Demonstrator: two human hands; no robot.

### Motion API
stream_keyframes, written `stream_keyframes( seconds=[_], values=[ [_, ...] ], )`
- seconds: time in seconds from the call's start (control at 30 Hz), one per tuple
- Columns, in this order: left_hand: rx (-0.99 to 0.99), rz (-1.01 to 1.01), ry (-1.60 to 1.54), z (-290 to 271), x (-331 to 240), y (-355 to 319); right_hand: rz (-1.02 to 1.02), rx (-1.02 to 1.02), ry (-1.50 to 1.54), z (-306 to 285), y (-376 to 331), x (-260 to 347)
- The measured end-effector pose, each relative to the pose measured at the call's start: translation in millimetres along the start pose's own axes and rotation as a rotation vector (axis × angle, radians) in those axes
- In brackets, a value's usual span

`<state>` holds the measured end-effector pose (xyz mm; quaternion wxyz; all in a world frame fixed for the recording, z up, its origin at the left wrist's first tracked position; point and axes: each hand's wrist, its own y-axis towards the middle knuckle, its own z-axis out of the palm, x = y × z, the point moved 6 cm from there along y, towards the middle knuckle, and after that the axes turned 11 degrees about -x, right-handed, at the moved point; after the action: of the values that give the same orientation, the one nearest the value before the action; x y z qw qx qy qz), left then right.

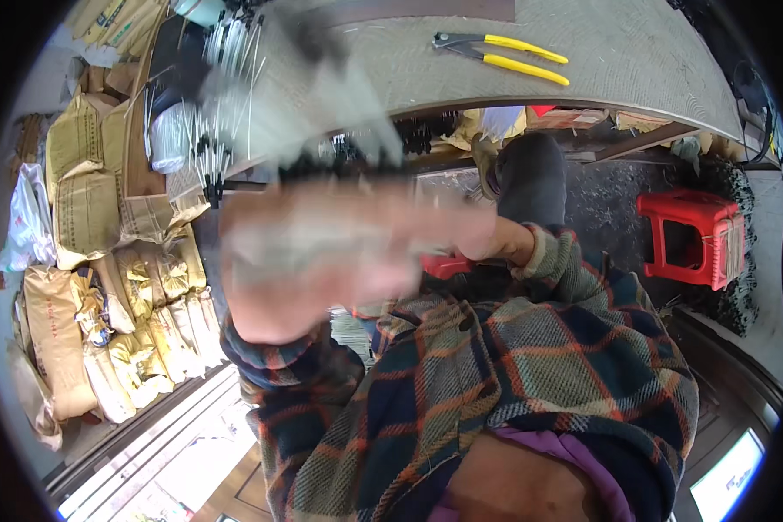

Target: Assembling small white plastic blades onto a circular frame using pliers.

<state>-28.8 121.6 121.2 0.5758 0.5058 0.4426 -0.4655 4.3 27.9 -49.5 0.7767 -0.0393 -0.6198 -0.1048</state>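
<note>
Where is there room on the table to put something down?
The table is bare to the right of the yellow-handled pliers and in front of them, up to the curved edge. The left end is crowded with a bundle of thin white rods, and the blurred left hand covers that side.

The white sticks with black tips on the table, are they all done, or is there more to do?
Done: a bunch of white sticks with black tips lies on the table. In hand: the left hand is a blur, holding something pale I cannot make out; the right hand is by something red. The yellow-handled pliers lie untouched. What is left cannot be told.
</note>
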Motion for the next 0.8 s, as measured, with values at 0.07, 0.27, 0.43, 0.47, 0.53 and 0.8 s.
stream_keyframes(
  seconds=[0.07,0.27,0.43,0.47,0.53,0.8],
  values=[
    [0.108,0.096,0.05,10,0,-15,-0.187,0.163,0.079,-16,-2,-23],
    [0.595,0.649,0.274,14,11,-66,-0.252,0.022,0.373,-6,47,71],
    [0.313,-0.105,-0.029,-5,69,-17,0.018,-0.266,0.724,-44,72,61],
    [0.197,-0.449,-0.315,-10,86,-8,0.011,-0.332,0.694,-54,77,62],
    [0.024,-0.598,-0.328,-36,124,-7,0.058,-0.521,0.58,-82,95,54],
    [0.161,0.115,0.097,-58,143,30,-0.226,-0.448,-0.411,-211,171,122]
  ],
)
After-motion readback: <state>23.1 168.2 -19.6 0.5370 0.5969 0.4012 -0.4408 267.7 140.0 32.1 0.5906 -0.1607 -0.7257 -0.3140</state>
